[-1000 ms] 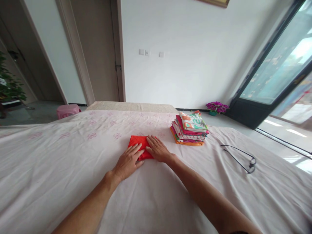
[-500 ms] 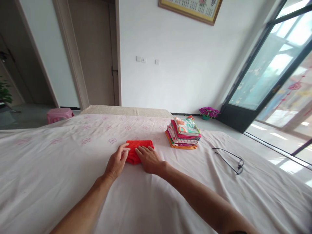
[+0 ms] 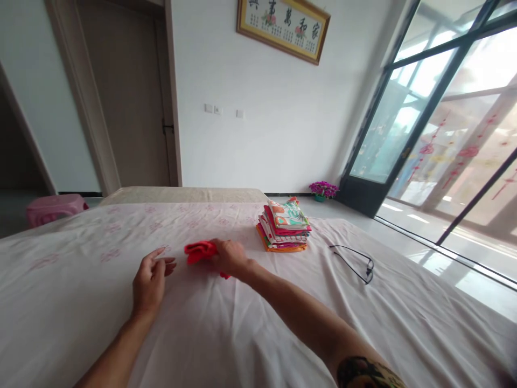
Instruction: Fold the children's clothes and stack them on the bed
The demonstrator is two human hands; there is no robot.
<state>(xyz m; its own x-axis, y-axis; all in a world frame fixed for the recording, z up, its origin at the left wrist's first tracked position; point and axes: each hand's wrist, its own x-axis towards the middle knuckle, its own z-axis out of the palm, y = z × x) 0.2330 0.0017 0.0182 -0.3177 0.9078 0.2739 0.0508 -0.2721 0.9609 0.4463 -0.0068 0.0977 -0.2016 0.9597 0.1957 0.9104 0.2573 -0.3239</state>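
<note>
A folded red cloth [image 3: 201,251] is gripped at its right side by my right hand [image 3: 230,258], just above the sheet. Part of the cloth is hidden behind that hand, and a small red corner shows beneath it. My left hand [image 3: 150,281] hovers to the left, apart from the cloth, fingers loosely curved and holding nothing. To the right of my right hand stands a neat stack of folded colourful cloths [image 3: 284,229], with a white, orange and green patterned one on top.
Black-framed glasses [image 3: 359,264] lie on the white sheet [image 3: 258,323] right of the stack. A pink plastic stool [image 3: 56,207] stands beyond the left edge. Purple flowers in a pot [image 3: 323,189] sit on the floor near the glass door [image 3: 388,129].
My right hand has gone from lying flat on the red cloth to gripping and lifting it. My left hand has let go and drawn away leftward. The view has turned right.
</note>
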